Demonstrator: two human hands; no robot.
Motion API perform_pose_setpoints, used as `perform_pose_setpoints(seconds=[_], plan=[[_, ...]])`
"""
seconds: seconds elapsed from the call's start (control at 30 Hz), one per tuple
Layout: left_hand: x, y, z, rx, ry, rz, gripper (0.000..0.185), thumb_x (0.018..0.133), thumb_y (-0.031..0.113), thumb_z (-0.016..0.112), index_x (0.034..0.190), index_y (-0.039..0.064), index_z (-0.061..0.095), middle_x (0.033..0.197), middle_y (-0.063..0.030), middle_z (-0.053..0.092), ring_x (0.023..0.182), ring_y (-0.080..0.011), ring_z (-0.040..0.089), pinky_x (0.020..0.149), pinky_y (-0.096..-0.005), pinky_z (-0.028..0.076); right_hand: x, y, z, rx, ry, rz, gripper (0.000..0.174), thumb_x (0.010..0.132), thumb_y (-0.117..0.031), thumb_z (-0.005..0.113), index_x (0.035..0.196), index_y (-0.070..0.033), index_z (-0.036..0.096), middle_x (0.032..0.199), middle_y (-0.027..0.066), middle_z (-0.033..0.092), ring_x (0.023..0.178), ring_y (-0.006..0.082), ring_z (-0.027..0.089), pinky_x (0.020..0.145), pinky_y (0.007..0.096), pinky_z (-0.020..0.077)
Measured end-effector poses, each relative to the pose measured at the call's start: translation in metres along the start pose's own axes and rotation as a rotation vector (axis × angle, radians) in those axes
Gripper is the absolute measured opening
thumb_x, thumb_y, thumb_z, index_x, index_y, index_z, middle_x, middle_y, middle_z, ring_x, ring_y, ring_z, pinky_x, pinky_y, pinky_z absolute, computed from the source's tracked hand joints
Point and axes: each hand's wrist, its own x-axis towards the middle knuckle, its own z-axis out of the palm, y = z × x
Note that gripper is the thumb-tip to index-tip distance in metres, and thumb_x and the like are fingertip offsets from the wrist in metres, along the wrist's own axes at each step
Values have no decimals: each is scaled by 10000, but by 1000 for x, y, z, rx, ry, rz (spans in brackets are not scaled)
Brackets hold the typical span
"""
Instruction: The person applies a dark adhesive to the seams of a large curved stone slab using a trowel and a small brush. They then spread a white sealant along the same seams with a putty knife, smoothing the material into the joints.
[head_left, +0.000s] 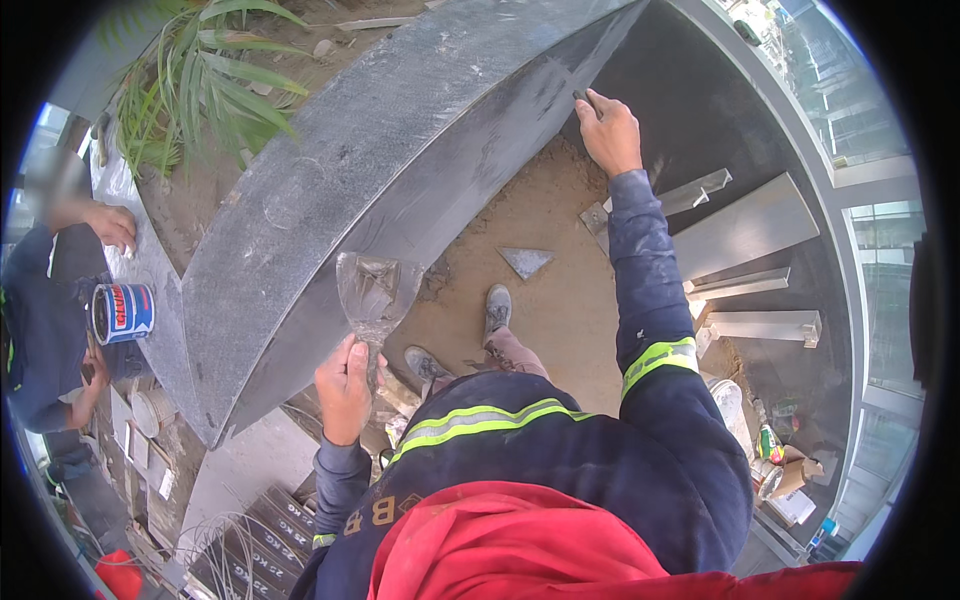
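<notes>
My left hand (345, 390) is closed round the handle of a wide putty knife (377, 289), whose broad blade, smeared with grey paste, points away from me. The blade overlaps the lower side of a curved grey stone ledge (322, 157) in this view. My right hand (611, 135) reaches forward to the right, its fingers pinching a small dark tool (580, 95) close to the ledge's side face (480, 172), near where it meets a dark panel. What kind of tool it is cannot be told, and whether it touches the face is unclear.
A co-worker (45, 330) stands at the left beside a blue and white tin (124, 313). Palm leaves (217, 82) hang over the ledge. A triangular stone offcut (527, 261) lies on the sandy ground. Grey slabs (750, 225), a white bucket (725, 397) and rubbish are at the right.
</notes>
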Motion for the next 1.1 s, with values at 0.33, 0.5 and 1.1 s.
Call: perform_pose_setpoints(seconds=[0.33, 0.5, 1.1], plan=[[2, -22, 17, -102, 78, 12, 394, 1106, 294, 531, 1181, -66, 674, 838, -72, 699, 624, -111, 610, 569, -271, 476, 25, -71, 2, -293, -302, -131, 364, 916, -285, 562, 1039, 2, 750, 1109, 245, 714, 1130, 422, 647, 994, 506, 523], [-3, -40, -10, -102, 86, 31, 348, 1101, 231, 529, 1193, -74, 668, 825, -69, 703, 625, -103, 604, 589, -278, 477, -22, -93, 35, -408, -321, -374, 243, 916, -209, 617, 913, 14, 714, 1015, 242, 697, 1086, 414, 664, 912, 495, 568], [-12, 20, -13, 63, 134, 10, 411, 1114, 315, 509, 1113, -53, 694, 793, -66, 676, 601, -109, 605, 551, -266, 464, -16, 39, 71, 668, -25, 110, 442, 1088, -233, 530, 1482, -39, 576, 1083, 41, 674, 804, 111, 623, 737, 291, 507]])
